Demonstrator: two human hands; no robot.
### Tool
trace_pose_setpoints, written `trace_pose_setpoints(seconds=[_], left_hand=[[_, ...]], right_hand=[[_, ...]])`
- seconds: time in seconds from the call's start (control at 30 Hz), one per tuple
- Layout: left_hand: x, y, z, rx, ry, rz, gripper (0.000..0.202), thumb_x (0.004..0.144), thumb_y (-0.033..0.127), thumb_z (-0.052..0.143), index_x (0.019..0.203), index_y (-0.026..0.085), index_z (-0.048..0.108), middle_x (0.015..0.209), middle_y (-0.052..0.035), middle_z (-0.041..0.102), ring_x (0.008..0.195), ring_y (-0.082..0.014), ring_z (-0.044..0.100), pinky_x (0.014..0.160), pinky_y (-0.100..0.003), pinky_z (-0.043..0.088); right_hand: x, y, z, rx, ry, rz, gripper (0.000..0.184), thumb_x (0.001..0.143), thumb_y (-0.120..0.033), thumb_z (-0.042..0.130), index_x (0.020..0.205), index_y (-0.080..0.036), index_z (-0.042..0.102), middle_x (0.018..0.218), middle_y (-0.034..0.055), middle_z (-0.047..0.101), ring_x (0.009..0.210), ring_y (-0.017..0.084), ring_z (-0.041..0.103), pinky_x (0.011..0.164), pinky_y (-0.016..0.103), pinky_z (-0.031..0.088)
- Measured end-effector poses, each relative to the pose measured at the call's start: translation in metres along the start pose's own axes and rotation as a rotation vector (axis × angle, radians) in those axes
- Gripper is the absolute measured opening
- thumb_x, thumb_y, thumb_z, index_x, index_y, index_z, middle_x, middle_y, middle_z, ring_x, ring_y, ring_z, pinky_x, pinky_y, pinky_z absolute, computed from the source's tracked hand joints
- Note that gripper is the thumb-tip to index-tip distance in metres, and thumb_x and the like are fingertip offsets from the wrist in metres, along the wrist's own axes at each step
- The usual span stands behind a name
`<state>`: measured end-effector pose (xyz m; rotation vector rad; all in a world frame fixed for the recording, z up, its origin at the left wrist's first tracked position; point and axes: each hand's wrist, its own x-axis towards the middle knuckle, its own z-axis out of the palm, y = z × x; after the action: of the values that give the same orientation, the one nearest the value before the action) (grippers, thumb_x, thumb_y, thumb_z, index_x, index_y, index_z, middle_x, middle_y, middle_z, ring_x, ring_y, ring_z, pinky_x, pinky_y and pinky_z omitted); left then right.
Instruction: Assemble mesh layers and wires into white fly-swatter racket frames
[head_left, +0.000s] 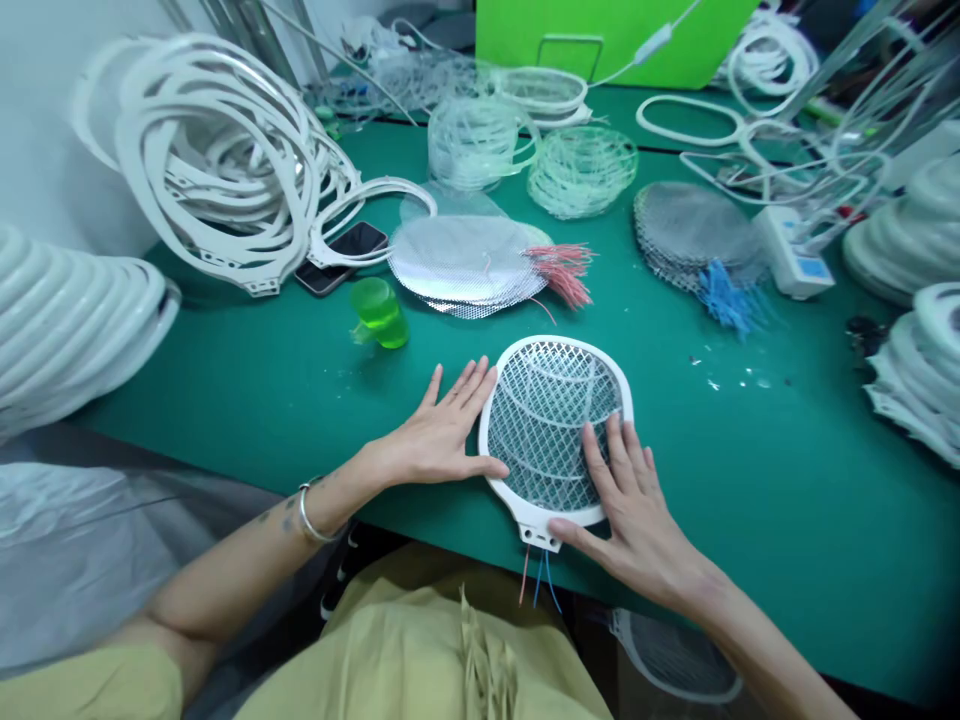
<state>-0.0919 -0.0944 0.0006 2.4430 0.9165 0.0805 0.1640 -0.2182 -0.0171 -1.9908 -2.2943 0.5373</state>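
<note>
Two hands lie flat about a racket head (555, 430), which rests on the green table (750, 480) close to its near edge, neck toward the person. The left hand (439, 435) is fully open, palm down on the table beside the head and grasping nothing; its thumb touches the left rim of the white frame. The right hand (634, 515) is open too, fingers spread on the lower right of the mesh, thumb along the frame near the neck. It covers that stretch of rim, which cannot be seen. Red and blue wires (536, 585) hang from the neck over the table's edge, their ends hard to follow against the yellow clothing. A bracelet (307, 515) circles the left wrist.

Behind the head lie a pile of silver meshes (465, 265) with red leads and, to the right, a darker mesh pile (686, 235) with blue leads. A green cup (381, 312), blurred, lies tilted to the left, near a phone (341, 255) half hidden under stacked white frames (225, 170). More frames are cut off at both side edges. Below the table another racket (675, 655) shows only in part, behind the right forearm.
</note>
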Motion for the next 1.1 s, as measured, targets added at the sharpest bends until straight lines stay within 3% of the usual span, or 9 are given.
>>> trace_pose_setpoints(seconds=[0.17,0.23,0.33,0.4,0.57,0.7,0.87,1.0,1.1], left_hand=[[-0.009,-0.034,-0.040,-0.084,0.655,-0.226,0.077,0.090,0.057,0.053,0.150,0.022,0.021,0.154,-0.0077,0.032,0.142,-0.0284,0.027,0.116,-0.046,0.022],[-0.008,-0.058,-0.050,-0.071,0.786,-0.355,0.080,0.084,0.052,0.065,0.147,0.022,0.025,0.149,-0.0077,0.039,0.135,-0.0300,0.039,0.110,-0.044,0.034],[-0.006,-0.074,-0.052,-0.027,0.794,-0.470,0.075,0.080,0.039,0.071,0.142,0.026,0.031,0.142,-0.0061,0.047,0.117,-0.0263,0.057,0.101,-0.039,0.046],[-0.008,-0.061,-0.047,-0.033,0.799,-0.462,0.071,0.080,0.035,0.071,0.140,0.027,0.034,0.137,-0.0057,0.052,0.107,-0.0236,0.063,0.094,-0.036,0.051],[-0.030,0.037,-0.028,-0.283,0.456,0.069,0.065,0.081,0.030,0.072,0.136,0.027,0.039,0.131,-0.0059,0.056,0.102,-0.0210,0.065,0.082,-0.029,0.057],[-0.039,0.092,-0.011,-0.361,0.524,0.327,0.064,0.085,0.029,0.068,0.139,0.029,0.034,0.134,-0.0078,0.054,0.122,-0.0267,0.054,0.098,-0.038,0.051],[-0.040,0.093,0.008,-0.407,0.251,0.247,0.054,0.086,0.024,0.065,0.134,0.027,0.040,0.125,-0.0071,0.059,0.110,-0.0242,0.062,0.090,-0.035,0.055],[-0.041,0.084,0.006,-0.429,0.523,0.162,0.064,0.083,0.027,0.069,0.136,0.028,0.034,0.135,-0.0088,0.052,0.113,-0.0238,0.060,0.088,-0.032,0.056],[-0.039,0.080,0.003,-0.332,0.446,0.225,0.061,0.083,0.022,0.068,0.135,0.027,0.036,0.133,-0.0081,0.054,0.117,-0.0242,0.058,0.092,-0.033,0.053]], right_hand=[[0.001,-0.002,-0.001,-0.017,-0.003,0.002,0.097,0.083,-0.074,0.040,0.151,-0.028,-0.012,0.156,0.0034,-0.022,0.143,0.034,-0.009,0.114,0.059,0.010],[0.001,-0.001,0.000,-0.013,0.005,0.003,0.097,0.082,-0.075,0.040,0.151,-0.029,-0.012,0.157,0.0033,-0.021,0.143,0.034,-0.009,0.114,0.060,0.011],[0.002,0.000,0.003,0.002,0.019,0.002,0.098,0.081,-0.076,0.040,0.151,-0.029,-0.011,0.157,0.0050,-0.018,0.143,0.034,-0.009,0.113,0.060,0.011],[0.003,0.001,0.004,0.006,0.019,0.002,0.099,0.081,-0.077,0.039,0.151,-0.029,-0.010,0.158,0.0061,-0.017,0.143,0.033,-0.010,0.113,0.060,0.011],[0.004,0.003,0.005,-0.015,0.001,0.003,0.101,0.080,-0.078,0.040,0.151,-0.028,-0.010,0.156,0.0071,-0.020,0.143,0.034,-0.011,0.114,0.059,0.010],[0.006,0.005,0.008,-0.040,0.014,-0.008,0.103,0.079,-0.078,0.041,0.149,-0.027,-0.015,0.155,0.0072,-0.022,0.142,0.035,-0.010,0.113,0.060,0.012],[0.008,0.003,0.006,-0.005,-0.020,0.019,0.103,0.078,-0.081,0.037,0.151,-0.024,-0.008,0.156,0.0078,-0.016,0.142,0.032,-0.013,0.113,0.059,0.008],[0.009,0.002,0.004,0.014,-0.030,0.036,0.107,0.075,-0.084,0.036,0.152,-0.022,-0.003,0.157,0.0097,-0.015,0.142,0.032,-0.015,0.113,0.059,0.005],[0.009,0.002,0.005,0.001,-0.024,0.041,0.106,0.076,-0.083,0.038,0.152,-0.023,-0.005,0.157,0.0094,-0.015,0.142,0.033,-0.014,0.114,0.059,0.006]])
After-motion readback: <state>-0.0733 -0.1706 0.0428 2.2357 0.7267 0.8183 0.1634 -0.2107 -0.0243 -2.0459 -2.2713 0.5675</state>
